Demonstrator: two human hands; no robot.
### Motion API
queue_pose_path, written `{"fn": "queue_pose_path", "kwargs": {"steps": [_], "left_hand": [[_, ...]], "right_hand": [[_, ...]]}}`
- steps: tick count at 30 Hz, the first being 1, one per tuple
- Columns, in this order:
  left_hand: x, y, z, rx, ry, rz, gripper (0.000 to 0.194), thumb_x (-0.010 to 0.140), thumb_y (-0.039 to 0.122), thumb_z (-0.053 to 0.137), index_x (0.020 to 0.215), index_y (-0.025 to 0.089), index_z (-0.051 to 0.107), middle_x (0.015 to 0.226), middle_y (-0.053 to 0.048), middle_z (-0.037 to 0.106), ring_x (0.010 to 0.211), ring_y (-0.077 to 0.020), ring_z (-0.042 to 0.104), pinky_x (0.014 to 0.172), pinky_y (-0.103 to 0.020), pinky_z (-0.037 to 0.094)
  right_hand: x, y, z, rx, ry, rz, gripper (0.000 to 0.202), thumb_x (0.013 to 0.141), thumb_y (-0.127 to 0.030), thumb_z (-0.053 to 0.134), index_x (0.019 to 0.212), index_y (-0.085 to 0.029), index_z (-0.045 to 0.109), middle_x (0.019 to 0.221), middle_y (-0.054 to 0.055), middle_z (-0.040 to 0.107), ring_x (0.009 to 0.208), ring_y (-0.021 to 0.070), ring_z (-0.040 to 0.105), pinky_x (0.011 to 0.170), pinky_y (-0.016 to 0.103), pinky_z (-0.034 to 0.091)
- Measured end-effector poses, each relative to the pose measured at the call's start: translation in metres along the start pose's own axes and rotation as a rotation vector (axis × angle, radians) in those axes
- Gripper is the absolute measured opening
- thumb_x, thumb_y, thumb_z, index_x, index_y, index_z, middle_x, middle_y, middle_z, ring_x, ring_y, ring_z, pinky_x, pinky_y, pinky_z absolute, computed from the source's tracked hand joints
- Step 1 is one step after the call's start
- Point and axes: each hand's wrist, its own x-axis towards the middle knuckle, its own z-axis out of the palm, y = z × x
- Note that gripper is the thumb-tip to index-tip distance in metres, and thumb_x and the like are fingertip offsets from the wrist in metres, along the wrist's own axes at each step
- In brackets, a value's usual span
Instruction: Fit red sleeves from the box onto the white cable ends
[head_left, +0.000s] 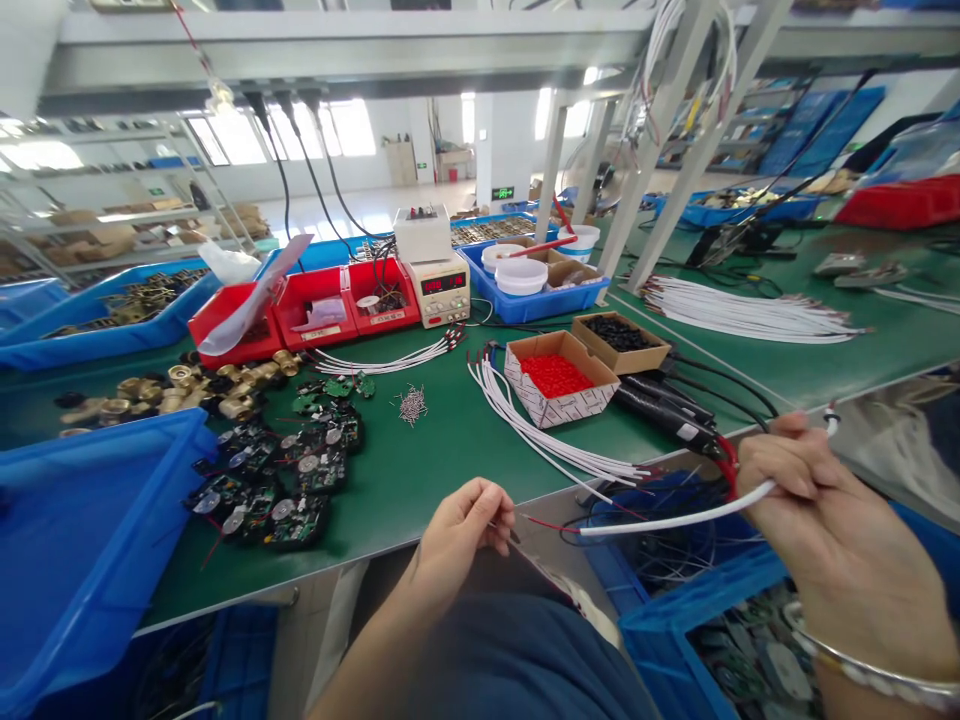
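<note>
My right hand (pixel 814 510) grips a white sheathed cable (pixel 675 520) whose thin red and black leads stick out to the left, below the table's front edge. My left hand (pixel 461 530) pinches a small dark metal piece between thumb and fingertips, close to those bare leads. Just beyond, a bundle of similar white cables (pixel 525 425) lies on the green table (pixel 435 450).
Cardboard boxes of red caps (pixel 556 376) and black caps (pixel 619 333) sit ahead. Circuit boards (pixel 281 470) and brass fittings (pixel 187 388) lie left, by a blue bin (pixel 82 540). Red trays (pixel 300 310), a power supply (pixel 442 285) and more white cables (pixel 750 315) stand farther back.
</note>
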Motion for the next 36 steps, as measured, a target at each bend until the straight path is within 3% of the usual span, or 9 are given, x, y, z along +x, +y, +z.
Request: {"fn": "queue_pose_path", "kwargs": {"steps": [4,7,13,18,22,26,29,33,36], "left_hand": [[-0.005,0.006,0.003,0.095,-0.128,-0.026,0.06,0.075,0.068,0.064,0.09,0.009,0.066,0.075,-0.004,0.062,0.058,-0.0108,0.053,0.056,-0.024,0.045],[-0.011,0.013,0.009,0.196,-0.196,-0.048,0.047,0.072,0.054,0.075,0.087,0.01,0.068,0.068,-0.002,0.062,0.053,-0.0085,0.051,0.053,-0.021,0.039],[-0.033,0.027,0.023,0.603,-0.256,0.047,0.019,0.091,0.031,0.057,0.085,0.015,0.066,0.07,0.0,0.065,0.061,-0.0098,0.056,0.06,-0.02,0.043],[-0.038,0.012,0.025,0.465,-0.344,-0.027,0.021,0.093,0.03,0.054,0.088,0.014,0.066,0.07,-0.001,0.064,0.058,-0.0079,0.053,0.057,-0.018,0.043],[-0.034,-0.01,0.013,0.186,-0.36,-0.153,0.028,0.087,0.036,0.063,0.101,0.012,0.069,0.068,-0.001,0.063,0.052,-0.0065,0.053,0.053,-0.017,0.042],[-0.033,-0.015,0.005,-0.005,-0.385,-0.238,0.038,0.077,0.043,0.075,0.092,0.009,0.07,0.065,-0.003,0.064,0.049,-0.0084,0.056,0.052,-0.02,0.045],[-0.033,-0.007,0.007,-0.091,-0.333,-0.192,0.038,0.078,0.049,0.072,0.081,0.011,0.063,0.059,0.0,0.059,0.045,-0.0069,0.051,0.048,-0.019,0.043],[-0.036,0.001,0.016,-0.072,-0.285,-0.12,0.035,0.086,0.049,0.063,0.079,0.015,0.054,0.057,0.002,0.059,0.044,-0.0056,0.049,0.048,-0.016,0.039],[-0.041,0.005,0.023,-0.021,-0.411,-0.143,0.033,0.087,0.046,0.061,0.077,0.015,0.054,0.059,0.0,0.061,0.044,-0.0068,0.052,0.048,-0.017,0.04]], "right_hand": [[-0.005,0.0,0.004,-0.017,0.029,0.03,0.049,0.11,-0.017,0.004,0.091,-0.012,0.049,0.055,-0.005,0.032,0.038,0.0066,0.034,0.033,0.013,0.033],[0.0,0.003,0.006,-0.062,0.018,0.004,0.052,0.109,-0.014,0.0,0.089,-0.012,0.048,0.053,-0.006,0.029,0.036,0.0053,0.033,0.032,0.012,0.029],[0.004,0.028,0.038,-0.233,-0.295,0.102,0.045,0.111,-0.016,0.018,0.102,-0.002,0.06,0.056,-0.007,0.032,0.042,0.0021,0.037,0.04,0.009,0.033],[0.028,0.072,0.05,-0.367,-0.39,0.343,0.032,0.111,-0.014,0.033,0.096,-0.005,0.06,0.056,-0.008,0.032,0.04,0.0021,0.035,0.038,0.009,0.034],[0.058,0.102,0.033,-0.47,-0.345,0.437,0.021,0.107,-0.016,0.049,0.09,-0.007,0.057,0.058,-0.008,0.038,0.041,0.0018,0.039,0.04,0.008,0.038],[0.066,0.107,0.013,-0.735,-0.36,0.446,0.033,0.108,-0.035,0.047,0.095,-0.007,0.058,0.082,0.004,0.06,0.069,0.011,0.062,0.064,0.022,0.057],[0.043,0.096,-0.01,-0.931,-0.476,0.435,0.05,0.099,-0.055,0.057,0.099,-0.006,0.061,0.087,0.009,0.063,0.078,0.016,0.064,0.069,0.025,0.057],[-0.016,0.074,-0.047,-1.068,-0.765,0.539,0.073,0.071,-0.078,0.071,0.077,-0.006,0.063,0.062,0.004,0.054,0.053,0.0095,0.049,0.051,0.015,0.043],[-0.049,0.067,-0.064,-1.112,-0.82,0.575,0.057,0.084,-0.062,0.072,0.07,-0.008,0.056,0.056,-0.001,0.045,0.05,0.0054,0.038,0.046,0.011,0.031]]}}
